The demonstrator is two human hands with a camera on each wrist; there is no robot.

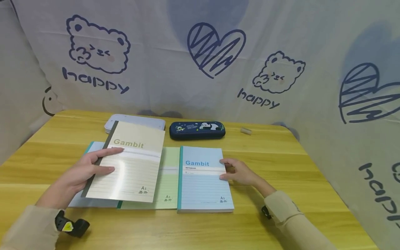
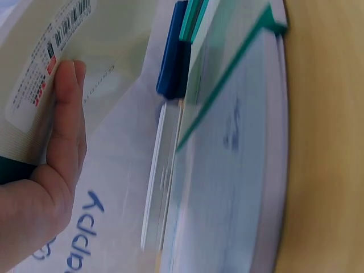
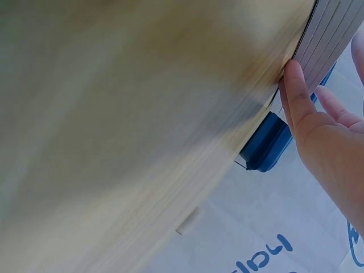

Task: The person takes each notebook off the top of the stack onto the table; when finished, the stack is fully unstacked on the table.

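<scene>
In the head view my left hand (image 1: 79,172) holds a beige Gambit notebook (image 1: 128,173) by its dark-spined left side, thumb and index finger over the front cover. Other fingers (image 2: 67,122) lie along its back cover near the barcode in the left wrist view. Tilted, this notebook overlaps a green notebook (image 1: 171,158) and a light blue one (image 1: 95,146) on the table. To their right lies a stack with a blue Gambit notebook (image 1: 203,187) on top. My right hand (image 1: 240,172) touches the stack's right edge, its fingers (image 3: 298,91) against the page edges in the right wrist view.
Behind the notebooks on the wooden table (image 1: 268,225) lie a white case (image 1: 143,121) and a dark blue panda pencil case (image 1: 197,130). A small tan piece (image 1: 246,131) sits to their right. A printed cloth (image 1: 156,76) hangs along the back.
</scene>
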